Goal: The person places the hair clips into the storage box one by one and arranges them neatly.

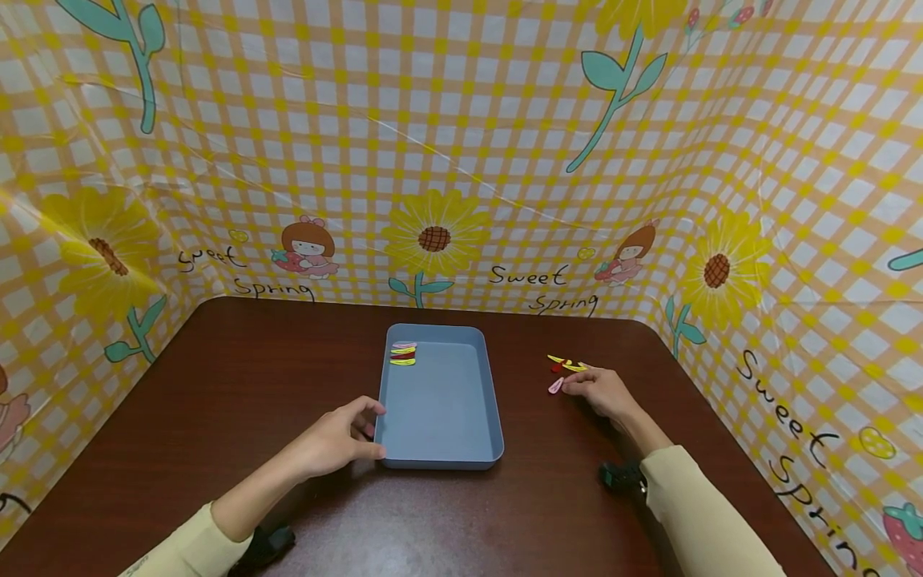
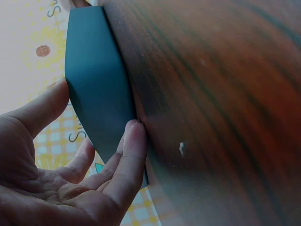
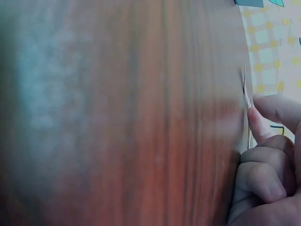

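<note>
A blue-grey tray [image 1: 440,401] sits on the table, with several hair clips [image 1: 404,354] in pink, yellow and dark red lined up in its far left corner. My left hand [image 1: 339,437] touches the tray's left wall with thumb and fingertips; in the left wrist view the fingers [image 2: 134,141] are spread along that wall. To the right of the tray, my right hand [image 1: 602,393] pinches a pink hair clip [image 1: 555,385] by one end, thumb against index finger. In the right wrist view the clip [image 3: 245,87] appears edge-on.
Just beyond the right hand lie loose yellow hair clips [image 1: 557,359] and a red hair clip [image 1: 556,368], partly overlapping. The dark wooden table [image 1: 288,353] is bordered by a checked, flower-printed cloth [image 1: 505,224] at the back and sides.
</note>
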`<state>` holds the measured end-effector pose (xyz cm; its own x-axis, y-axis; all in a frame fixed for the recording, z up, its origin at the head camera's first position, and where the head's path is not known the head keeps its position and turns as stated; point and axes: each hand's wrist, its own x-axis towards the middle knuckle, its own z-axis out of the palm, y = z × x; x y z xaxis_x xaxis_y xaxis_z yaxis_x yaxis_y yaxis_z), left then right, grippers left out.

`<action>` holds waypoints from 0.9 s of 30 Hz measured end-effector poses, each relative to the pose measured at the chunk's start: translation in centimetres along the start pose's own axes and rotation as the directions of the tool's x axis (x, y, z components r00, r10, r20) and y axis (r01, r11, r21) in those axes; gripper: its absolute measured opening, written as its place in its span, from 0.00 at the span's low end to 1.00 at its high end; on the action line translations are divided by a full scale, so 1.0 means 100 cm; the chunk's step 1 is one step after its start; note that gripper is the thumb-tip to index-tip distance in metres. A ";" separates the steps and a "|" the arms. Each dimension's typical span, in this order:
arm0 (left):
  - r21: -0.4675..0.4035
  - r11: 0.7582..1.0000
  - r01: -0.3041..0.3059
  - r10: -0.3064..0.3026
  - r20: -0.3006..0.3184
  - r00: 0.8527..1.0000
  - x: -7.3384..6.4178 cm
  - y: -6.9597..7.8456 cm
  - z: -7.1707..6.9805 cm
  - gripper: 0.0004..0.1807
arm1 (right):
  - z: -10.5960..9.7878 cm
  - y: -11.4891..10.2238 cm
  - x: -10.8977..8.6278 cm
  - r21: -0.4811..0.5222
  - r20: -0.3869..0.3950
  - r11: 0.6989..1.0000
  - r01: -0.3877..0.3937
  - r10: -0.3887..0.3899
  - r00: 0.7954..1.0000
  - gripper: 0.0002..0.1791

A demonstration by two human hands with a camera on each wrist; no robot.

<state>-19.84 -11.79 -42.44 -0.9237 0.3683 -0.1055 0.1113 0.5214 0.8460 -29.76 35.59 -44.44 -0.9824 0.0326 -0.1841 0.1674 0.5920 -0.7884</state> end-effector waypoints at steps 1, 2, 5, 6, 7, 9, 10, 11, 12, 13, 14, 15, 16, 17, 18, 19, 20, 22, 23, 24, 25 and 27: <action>0.001 1.000 0.000 0.000 0.000 1.000 0.000 0.000 0.000 0.30 | 0.000 0.000 0.000 0.000 -0.002 1.000 -0.004 0.004 1.000 0.17; 0.001 1.000 -0.002 0.002 0.000 1.000 0.000 0.000 0.000 0.30 | 0.000 0.000 0.000 0.001 -0.004 1.000 -0.006 0.006 1.000 0.18; 0.005 1.000 -0.010 0.010 0.000 1.000 0.000 -0.001 0.000 0.30 | 0.000 -0.001 0.000 -0.003 -0.010 1.000 0.002 -0.002 1.000 0.17; 0.006 1.000 -0.012 0.012 -0.001 1.000 0.000 -0.001 0.000 0.30 | 0.000 -0.001 0.000 0.000 -0.018 1.000 0.005 -0.005 1.000 0.17; 0.007 1.000 -0.012 0.012 -0.003 1.000 0.000 -0.001 0.000 0.30 | 0.001 -0.001 0.000 -0.001 -0.021 1.000 0.005 -0.005 1.000 0.17; 0.009 1.000 -0.013 0.013 -0.007 1.000 0.000 -0.002 0.000 0.30 | 0.001 -0.001 0.001 -0.003 -0.017 1.000 0.018 -0.018 1.000 0.16; 0.011 1.000 -0.011 0.011 -0.010 1.000 0.000 -0.002 0.000 0.30 | 0.001 0.000 0.002 -0.005 -0.016 1.000 0.024 -0.024 1.000 0.16; 0.010 1.000 -0.010 0.010 -0.011 1.000 0.000 -0.002 0.001 0.30 | 0.001 0.001 0.002 -0.009 -0.012 0.999 0.031 -0.032 0.999 0.16; 0.010 1.000 -0.008 0.008 -0.013 1.000 0.000 -0.002 0.001 0.30 | 0.002 0.001 0.003 -0.012 -0.009 0.999 0.039 -0.039 0.999 0.16; 0.011 1.000 -0.007 0.007 -0.015 1.000 0.001 -0.002 0.001 0.30 | 0.002 0.002 0.004 -0.018 -0.002 0.999 0.044 -0.044 0.999 0.16; 0.010 1.000 -0.007 0.007 -0.016 1.000 0.000 -0.002 0.001 0.30 | 0.002 0.002 0.004 -0.024 0.003 0.998 0.055 -0.055 0.998 0.16; 0.009 1.000 -0.006 0.006 -0.016 1.000 0.000 -0.002 0.001 0.30 | 0.002 0.002 0.005 -0.031 0.003 0.998 0.061 -0.061 0.998 0.16; 0.007 1.000 -0.006 0.006 -0.015 1.000 0.000 -0.002 0.001 0.30 | 0.003 0.002 0.005 -0.035 0.003 0.997 0.066 -0.066 0.998 0.15; 0.006 1.000 -0.007 0.007 -0.015 1.000 0.000 -0.002 0.001 0.30 | 0.003 0.002 0.006 -0.041 0.007 0.997 0.072 -0.071 0.997 0.15; 0.006 1.000 -0.007 0.007 -0.015 1.000 0.000 -0.002 0.001 0.30 | 0.003 0.002 0.006 -0.044 0.008 0.996 0.076 -0.076 0.997 0.15; 0.005 1.000 -0.007 0.007 -0.014 1.000 0.000 -0.002 0.001 0.30 | 0.003 0.003 0.006 -0.046 0.007 0.996 0.076 -0.076 0.997 0.14; 0.004 1.000 -0.007 0.008 -0.013 1.000 0.000 -0.002 0.001 0.30 | 0.003 0.003 0.006 -0.047 0.005 0.996 0.077 -0.077 0.997 0.14; 0.005 1.000 -0.008 0.008 -0.012 1.000 0.000 -0.002 0.001 0.30 | 0.003 0.003 0.005 -0.046 0.004 0.996 0.074 -0.074 0.997 0.15; 0.006 1.000 -0.008 0.008 -0.012 1.000 0.000 -0.002 0.001 0.30 | 0.002 0.003 0.004 -0.046 0.003 0.996 0.074 -0.074 0.997 0.15; 0.005 1.000 -0.007 0.007 -0.011 1.000 0.000 -0.002 0.001 0.30 | 0.002 0.004 0.004 -0.040 0.001 0.997 0.067 -0.067 0.998 0.15; 0.005 1.000 -0.005 0.005 -0.010 1.000 0.000 -0.001 0.001 0.30 | 0.001 0.004 0.003 -0.029 -0.001 0.998 0.055 -0.055 0.998 0.16; 0.006 1.000 0.000 0.000 -0.010 1.000 0.000 -0.001 0.000 0.30 | 0.000 0.003 0.001 -0.009 0.007 0.999 0.046 -0.046 0.999 0.18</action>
<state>-19.87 -11.82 -42.56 -0.9273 0.3608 -0.1002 0.1135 0.5257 0.8431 -29.85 35.83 -44.71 -0.9884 0.0000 -0.1517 0.1213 0.6003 -0.7905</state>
